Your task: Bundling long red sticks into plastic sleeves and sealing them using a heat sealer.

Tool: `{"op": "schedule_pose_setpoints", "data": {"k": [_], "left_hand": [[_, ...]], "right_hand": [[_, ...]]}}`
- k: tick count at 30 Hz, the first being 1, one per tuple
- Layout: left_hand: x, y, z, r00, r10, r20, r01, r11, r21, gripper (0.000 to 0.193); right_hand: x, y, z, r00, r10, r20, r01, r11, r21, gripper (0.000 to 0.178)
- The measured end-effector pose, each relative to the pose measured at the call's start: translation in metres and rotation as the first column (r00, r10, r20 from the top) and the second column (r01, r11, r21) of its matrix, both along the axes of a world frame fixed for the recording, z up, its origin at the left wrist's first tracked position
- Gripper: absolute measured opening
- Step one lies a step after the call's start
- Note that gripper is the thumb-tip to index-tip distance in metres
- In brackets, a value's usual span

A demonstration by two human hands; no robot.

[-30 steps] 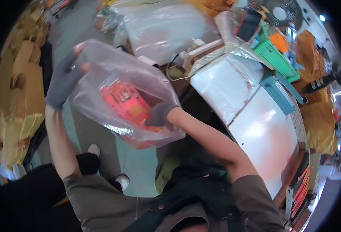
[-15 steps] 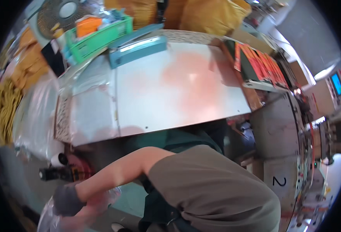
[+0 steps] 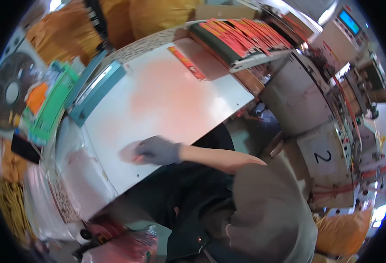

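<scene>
My right hand (image 3: 159, 150), in a grey glove with bare fingertips, is just above the near left part of the white tabletop (image 3: 114, 131). Its fingers curl inward, and blur hides whatever may be between them. A pinkish smear shows on the surface beside the fingertips. The bare forearm runs right to a brown-grey sleeve (image 3: 271, 210). My left hand is out of sight. Toward the far right of the tabletop, a single red-and-yellow strip-shaped packet (image 3: 186, 63) lies flat. Beyond it, several similar red packets (image 3: 245, 37) rest in a row on a dark green block.
A blue-grey metal box (image 3: 98, 90) and a green basket (image 3: 55, 105) stand along the left, beside a fan (image 3: 12, 91). Clear plastic (image 3: 85, 179) covers the left end. Below it is a plastic bag with red contents (image 3: 127, 245). Machine cabinets (image 3: 298, 96) line the right.
My right hand has come up from low at the left, by the plastic bag, to over the tabletop. The view has turned. One red packet now lies apart from the row.
</scene>
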State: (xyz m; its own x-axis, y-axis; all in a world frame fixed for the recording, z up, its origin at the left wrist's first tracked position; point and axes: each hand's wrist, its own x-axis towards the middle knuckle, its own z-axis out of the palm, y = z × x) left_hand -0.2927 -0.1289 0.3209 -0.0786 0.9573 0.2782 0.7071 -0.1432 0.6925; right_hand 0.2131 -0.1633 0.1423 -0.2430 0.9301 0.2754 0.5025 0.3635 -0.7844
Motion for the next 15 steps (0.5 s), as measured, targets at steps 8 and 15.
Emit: {"op": "schedule_pose_setpoints", "data": {"k": [8,15], "left_hand": [[0.329,0.159,-0.148,0.617,-0.786,-0.031,0.745,0.597,-0.297,0.041],[0.578,0.141,-0.258,0.487,-0.767,-0.417,0.873,0.427,0.234,0.056]], "right_hand": [[0.166,-0.202,-0.035,0.411,-0.89,-0.2,0.854,0.452,-0.258,0.021],[0.198,-0.251,-0.108,0.165,-0.972,-0.166,0.901,0.217,-0.375,0.023]]}}
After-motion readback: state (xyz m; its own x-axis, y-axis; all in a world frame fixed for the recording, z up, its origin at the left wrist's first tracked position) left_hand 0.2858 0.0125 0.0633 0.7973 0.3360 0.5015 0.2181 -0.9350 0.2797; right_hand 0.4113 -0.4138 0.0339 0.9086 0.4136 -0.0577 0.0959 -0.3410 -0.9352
